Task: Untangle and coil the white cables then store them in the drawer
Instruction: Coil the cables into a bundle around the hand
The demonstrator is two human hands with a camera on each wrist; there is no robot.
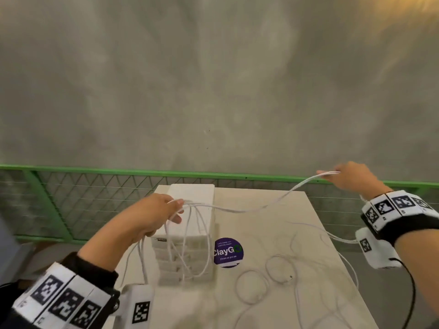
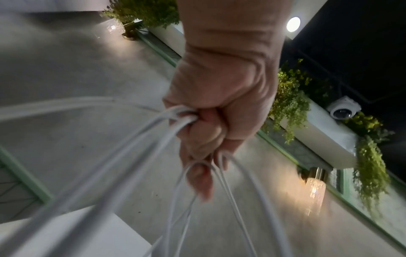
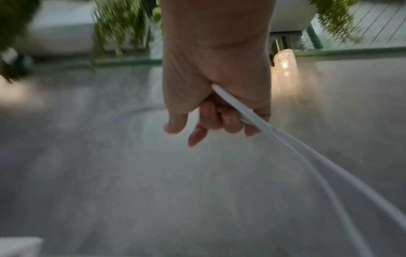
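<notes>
We see our left hand raised over the pale rectangular table, at about nine o'clock from the table's middle, its fingers curled tight around a bundle of hanging loops of thin white cable; the left wrist view confirms this, with several strands bunched inside the closed fist and loops falling below it. The loops dangle in front of the white plastic stack of small drawers, which stands on the table's far left part, at roughly eleven o'clock. From the fist one strand runs out in a shallow sag across the table toward two o'clock, where our right hand holds it up in the air beyond the table's far right corner; in the right wrist view its fingers are curled around the strand, which appears doubled there. More thin white cable lies loose on the tabletop at about five o'clock, in a few flat rings and tangled strays, apart from both hands. A round purple sticker sits on the table just right of the drawer stack. Behind the table runs a green metal mesh railing, and beyond it a grey concrete wall.
</notes>
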